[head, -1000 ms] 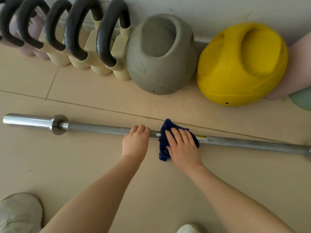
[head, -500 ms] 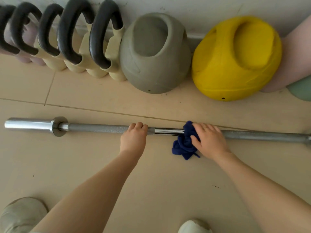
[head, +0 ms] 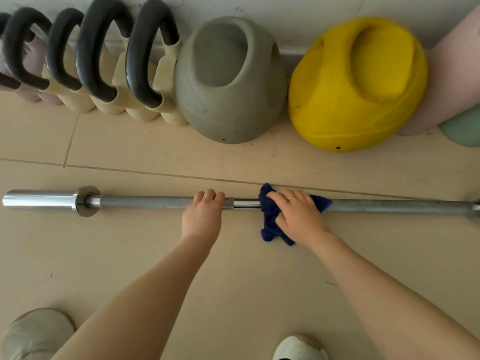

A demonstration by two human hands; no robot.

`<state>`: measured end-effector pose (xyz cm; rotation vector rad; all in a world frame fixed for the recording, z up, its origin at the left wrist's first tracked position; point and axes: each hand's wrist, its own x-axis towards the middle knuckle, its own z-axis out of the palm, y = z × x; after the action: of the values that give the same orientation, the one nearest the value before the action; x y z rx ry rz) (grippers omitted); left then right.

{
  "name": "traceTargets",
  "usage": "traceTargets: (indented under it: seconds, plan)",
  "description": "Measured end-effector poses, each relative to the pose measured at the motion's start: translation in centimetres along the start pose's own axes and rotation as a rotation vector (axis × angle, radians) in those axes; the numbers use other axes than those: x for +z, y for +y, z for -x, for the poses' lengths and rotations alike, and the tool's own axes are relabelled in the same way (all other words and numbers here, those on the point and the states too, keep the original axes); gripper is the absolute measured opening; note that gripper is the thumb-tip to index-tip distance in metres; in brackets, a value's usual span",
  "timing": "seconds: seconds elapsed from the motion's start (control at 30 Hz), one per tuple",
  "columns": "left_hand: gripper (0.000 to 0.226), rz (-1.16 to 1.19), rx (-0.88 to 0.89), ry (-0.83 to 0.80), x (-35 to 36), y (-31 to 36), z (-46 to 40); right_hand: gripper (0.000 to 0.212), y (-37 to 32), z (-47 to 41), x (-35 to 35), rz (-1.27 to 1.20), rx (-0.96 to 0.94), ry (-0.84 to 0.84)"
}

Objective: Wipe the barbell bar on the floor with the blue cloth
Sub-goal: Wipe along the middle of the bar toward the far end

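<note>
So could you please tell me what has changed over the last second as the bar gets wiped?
The right hand slid the blue cloth along the bar, first out to the person's right, then partway back toward the left hand. Its grip on the cloth never let go. The left hand stayed clamped on the bar at the same spot, and the bar itself did not move.

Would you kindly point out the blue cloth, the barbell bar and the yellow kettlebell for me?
blue cloth (head: 270, 224), head view, on the bunched folds hanging below the bar.
barbell bar (head: 145, 202), head view, on the grey shaft left of the hands.
yellow kettlebell (head: 337, 107), head view, on its rounded body.
</note>
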<state>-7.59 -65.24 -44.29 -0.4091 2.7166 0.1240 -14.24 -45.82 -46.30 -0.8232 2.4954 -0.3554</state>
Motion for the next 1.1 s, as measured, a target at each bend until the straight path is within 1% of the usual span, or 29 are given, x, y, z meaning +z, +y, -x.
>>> traceTargets:
  seconds: [0.17,0.27,0.37,0.4,0.47,0.53,0.6,0.67,0.7,0.73,0.8,0.87,0.93,0.97,1.03,1.07,1.1]
  plan:
    - [0.035,0.069,-0.06,-0.043,0.4,0.6,0.7,0.046,5.4,3.2,-1.3,0.077,0.151,0.047]
    - [0.043,0.103,-0.089,-0.102,0.3,1.3,1.2,0.037,7.3,4.5,-1.6,0.111,0.273,0.175]
    - [0.06,0.093,-0.078,-0.09,-0.2,2.5,1.5,0.025,6.9,4.4,-1.5,0.09,0.389,0.234]
    - [0.063,0.09,-0.061,-0.08,-0.3,3.1,1.5,0.023,6.4,4.0,-1.3,0.086,0.376,0.237]
    - [0.061,0.086,-0.005,-0.065,-0.3,4.7,1.7,0.023,4.7,3.1,-0.6,0.101,0.292,0.196]
    - [0.058,0.099,0.066,-0.062,-0.1,6.5,1.7,0.039,3.3,2.2,0.4,0.093,0.21,0.143]
    - [0.06,0.11,0.144,-0.06,0.1,8.0,1.7,0.052,2.3,1.8,0.3,0.094,0.172,0.114]
    - [0.068,0.095,0.224,-0.073,0.2,9.2,1.7,0.059,2.8,2.1,-0.3,0.054,0.136,0.079]
    - [0.07,0.071,0.256,-0.087,0.2,9.6,1.8,0.059,3.6,2.5,-0.6,0.046,0.128,0.059]
    - [0.07,0.038,0.278,-0.107,0.2,9.9,1.8,0.056,4.6,3.2,-1.0,0.051,0.126,0.071]
    - [0.068,-0.019,0.291,-0.147,0.4,10.3,2.0,0.044,6.7,4.4,-1.7,0.088,0.149,0.144]
    - [0.068,-0.034,0.282,-0.161,0.5,10.4,2.0,0.035,8.9,5.5,-2.1,0.105,0.226,0.236]
    - [0.068,-0.03,0.273,-0.164,0.5,10.5,1.9,0.047,10.8,6.5,-2.5,0.084,0.297,0.247]
    - [0.068,-0.03,0.271,-0.168,0.5,10.4,1.9,0.047,11.3,6.7,-2.8,0.072,0.335,0.228]
    - [0.069,-0.035,0.266,-0.183,0.4,10.4,1.9,0.031,11.4,6.6,-3.2,0.077,0.4,0.198]
    - [0.07,-0.032,0.257,-0.191,0.3,10.6,1.9,0.02,10.9,6.4,-3.2,0.092,0.403,0.189]
    - [0.069,-0.025,0.245,-0.2,0.1,10.8,2.0,0.017,10.2,6.0,-3.1,0.092,0.379,0.177]
